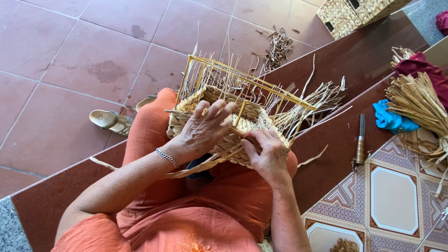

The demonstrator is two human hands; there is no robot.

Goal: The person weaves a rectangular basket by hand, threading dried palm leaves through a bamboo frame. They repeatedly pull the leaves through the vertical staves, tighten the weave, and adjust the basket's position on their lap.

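A half-woven basket point(224, 126) is rested on the lap, against orange trousers point(224, 196), so that it is kept steady while both hands are free to work on it. The left hand point(203, 130) is laid flat over the woven side with the fingers spread, apparently to press the plaits down and hold the piece still; a silver bracelet point(167, 157) is worn at its wrist. The right hand point(267, 151) is closed at the near corner of the basket, the fingertips pinched on a straw strand point(200, 165) that trails off to the left across the lap. A thin wooden frame point(242, 79) is set inside the basket, probably so the shape is held square, and loose straw ends are left sticking up around it. On the patterned tiles to the right, a knife point(360, 140) is laid near the step edge, within reach. Beyond it, a bundle of dried straw point(415, 100) is stacked beside a blue cloth point(392, 120). On the lower red floor a sandal point(112, 121) is left, with straw scraps point(277, 46) farther off and a finished basket point(354, 14) at the far right corner.
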